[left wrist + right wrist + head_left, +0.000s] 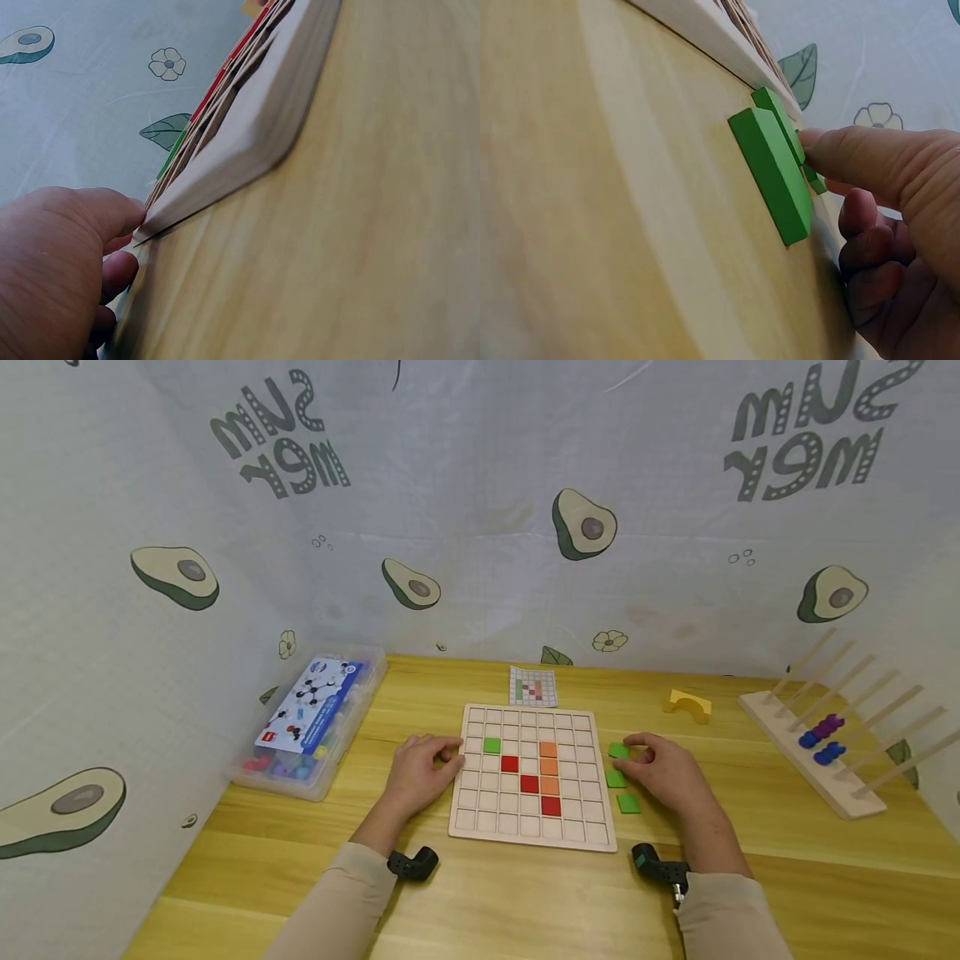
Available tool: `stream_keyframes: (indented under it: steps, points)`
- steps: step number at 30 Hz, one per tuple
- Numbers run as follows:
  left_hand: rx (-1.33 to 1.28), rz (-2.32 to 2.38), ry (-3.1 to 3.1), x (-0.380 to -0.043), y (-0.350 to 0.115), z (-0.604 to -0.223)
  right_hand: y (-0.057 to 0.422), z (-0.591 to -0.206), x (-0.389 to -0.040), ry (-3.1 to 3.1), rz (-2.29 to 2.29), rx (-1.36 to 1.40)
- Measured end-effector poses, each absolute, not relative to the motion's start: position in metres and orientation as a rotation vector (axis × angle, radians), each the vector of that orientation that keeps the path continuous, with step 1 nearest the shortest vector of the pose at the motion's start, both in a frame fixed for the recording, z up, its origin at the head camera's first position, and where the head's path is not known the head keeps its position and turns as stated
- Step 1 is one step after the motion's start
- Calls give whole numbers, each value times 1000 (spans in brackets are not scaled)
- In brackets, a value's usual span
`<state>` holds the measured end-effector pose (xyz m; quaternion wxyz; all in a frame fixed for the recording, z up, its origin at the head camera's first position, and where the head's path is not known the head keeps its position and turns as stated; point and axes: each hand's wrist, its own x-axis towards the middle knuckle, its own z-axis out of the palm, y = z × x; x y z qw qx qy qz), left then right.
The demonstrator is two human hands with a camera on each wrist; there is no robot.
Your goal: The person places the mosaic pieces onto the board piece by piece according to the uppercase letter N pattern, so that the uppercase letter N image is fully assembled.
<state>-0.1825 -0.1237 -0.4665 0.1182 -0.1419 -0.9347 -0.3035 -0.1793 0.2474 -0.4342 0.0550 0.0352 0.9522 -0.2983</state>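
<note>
A wooden grid board [487, 822] lies flat, holding one green tile [491, 746], several red tiles [529, 784] and three orange tiles [548, 767]. My left hand [422, 774] touches the board's left edge with thumb and index fingertips; the left wrist view shows the thumb against that edge. Beyond the right side, three loose green tiles lie in a column: a far one [618, 750], a middle one [616, 779] and a near one [628, 803]. My right hand [666, 770] pinches the far green tile between thumb and index finger, partly covering it.
Behind the board lies a small pattern card [533, 687]. A clear plastic case [311, 722] stands at left. To the right are a yellow arch block [687, 705] and a wooden peg rack [813, 756] with purple and blue pieces. A patterned cloth hangs behind.
</note>
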Motion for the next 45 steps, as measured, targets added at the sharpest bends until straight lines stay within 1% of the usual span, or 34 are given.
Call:
stream_keyframes:
  steps: [28, 45]
  points:
    - [-418, -909, -2718, -182, -123, -467, 244, -432, -177, 2904, -931, 80]
    - [-418, -911, -2715, -181, -124, -466, 206, -411, -172, 2905, -895, -97]
